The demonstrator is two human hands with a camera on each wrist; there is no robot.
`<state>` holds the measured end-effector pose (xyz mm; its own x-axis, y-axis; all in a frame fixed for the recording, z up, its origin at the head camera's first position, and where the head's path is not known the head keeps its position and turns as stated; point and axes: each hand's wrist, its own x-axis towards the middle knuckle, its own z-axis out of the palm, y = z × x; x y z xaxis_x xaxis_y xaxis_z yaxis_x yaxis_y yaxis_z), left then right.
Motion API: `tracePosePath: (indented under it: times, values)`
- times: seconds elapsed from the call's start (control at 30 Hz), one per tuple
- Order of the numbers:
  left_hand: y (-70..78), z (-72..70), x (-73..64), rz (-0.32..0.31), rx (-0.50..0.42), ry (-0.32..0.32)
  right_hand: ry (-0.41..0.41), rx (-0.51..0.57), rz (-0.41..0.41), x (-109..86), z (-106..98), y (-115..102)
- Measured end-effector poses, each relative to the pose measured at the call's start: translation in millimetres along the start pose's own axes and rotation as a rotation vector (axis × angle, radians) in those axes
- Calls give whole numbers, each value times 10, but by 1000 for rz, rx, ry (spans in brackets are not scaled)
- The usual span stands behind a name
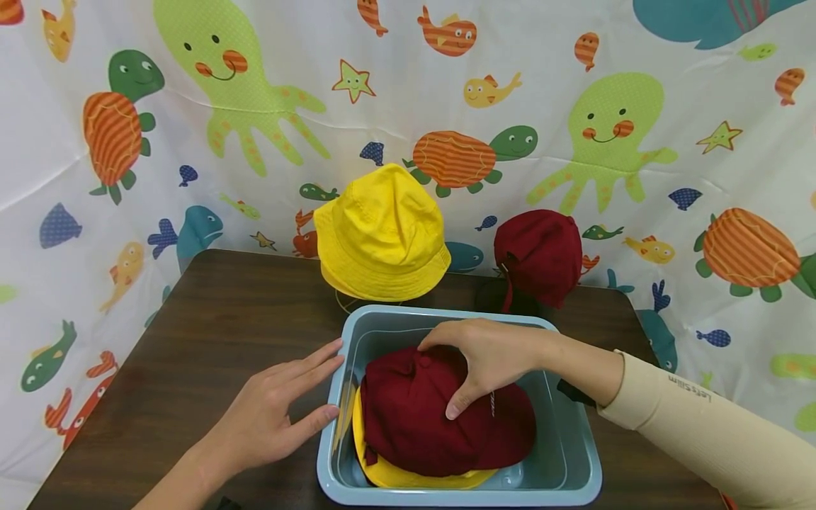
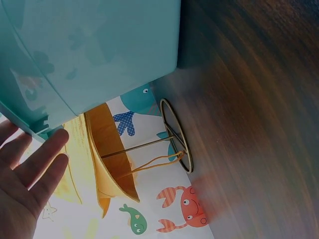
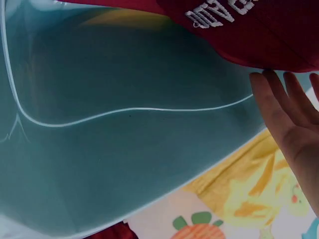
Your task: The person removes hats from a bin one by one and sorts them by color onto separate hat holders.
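Nearest of all, the blue bin (image 1: 459,497) sits on the dark wood-grained surface (image 1: 255,319), its near rim low in the head view. And here's the left hand (image 1: 274,404), just outside the bin: fingers apart and fairly straight, fingertips and thumb meeting the left rim!

Inside, low down, a yellow hat (image 1: 417,476) peeks out along the left and near edges of the dark red cap (image 1: 414,418) that lies on top of it. That cap has its visor toward the bin's right side, with white lettering (image 1: 492,404) on the front, partly covered.

Over it comes the right hand (image 1: 487,350), reaching in from the right, the forearm in a cream sleeve (image 1: 707,432). Thumb on the cap, fingers spread wide toward its far edge; the right wrist view shows those fingers straight, tips right at the cloth.

Just beyond the bin, a yellow bucket hat (image 1: 382,234) perches on a thin wire stand (image 2: 137,146). To its right, a second dark red cap (image 1: 538,251), its strap dangling. And behind everything hangs a white curtain (image 1: 408,99), swimming with octopuses, turtles and fish!
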<state>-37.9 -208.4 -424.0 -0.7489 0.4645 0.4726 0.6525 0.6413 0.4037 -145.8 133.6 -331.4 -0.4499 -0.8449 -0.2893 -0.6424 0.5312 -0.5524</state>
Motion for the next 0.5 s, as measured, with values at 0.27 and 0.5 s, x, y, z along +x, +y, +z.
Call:
tracePosePath:
  times: [0.27,0.5]
  values:
    - [9,-10,7,1,0,3,-7,-1,-24,6,17,15]
    - [14,-21,16,-1,-5,1,0,-2,-84,45,33,21]
